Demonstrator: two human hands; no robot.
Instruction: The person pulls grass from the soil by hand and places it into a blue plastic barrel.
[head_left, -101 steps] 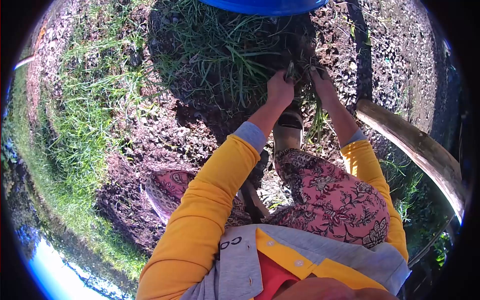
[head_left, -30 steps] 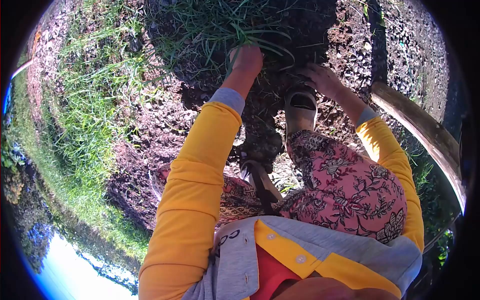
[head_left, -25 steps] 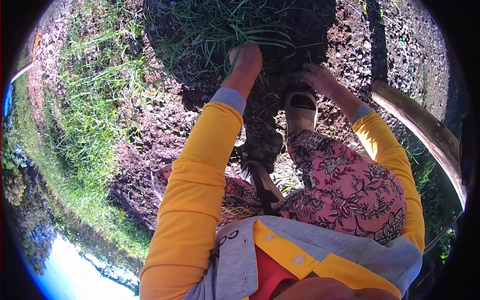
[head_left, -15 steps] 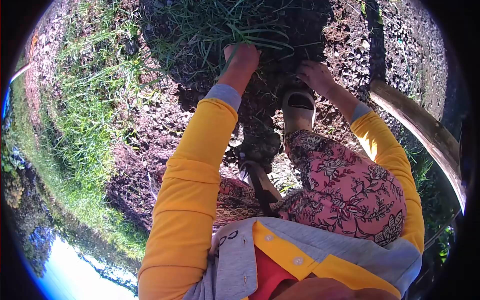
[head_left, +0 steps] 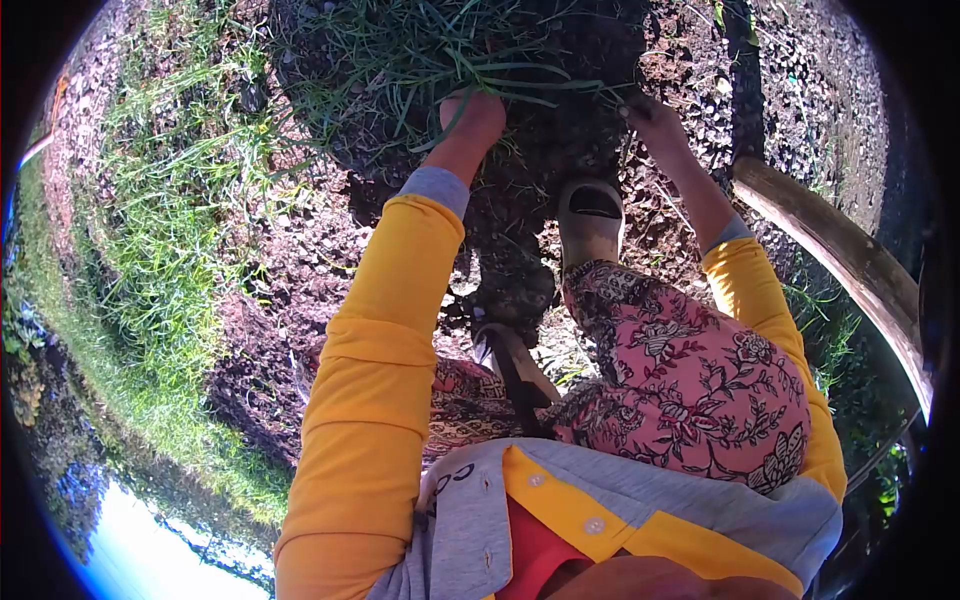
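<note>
My left hand (head_left: 474, 118) is curled into a clump of long, narrow grass blades (head_left: 440, 70) in the shade, its fingertips hidden by the leaves. Several blades stretch from it to the right. My right hand (head_left: 655, 125) is closed in a pinch at the ends of these blades, just above dark soil. A light-coloured clog (head_left: 590, 235) on my foot stands on the ground below and between the hands.
A thick wooden pole (head_left: 830, 220) slants along the right side. Sunlit grass (head_left: 170, 270) grows at the left. Stony, bare soil (head_left: 290, 250) lies between. My other shoe (head_left: 500, 350) is partly covered by the patterned trousers (head_left: 690, 370).
My right hand has moved up and slightly right, and now meets the tips of the grass blades. My left hand has shifted a little left, still in the clump.
</note>
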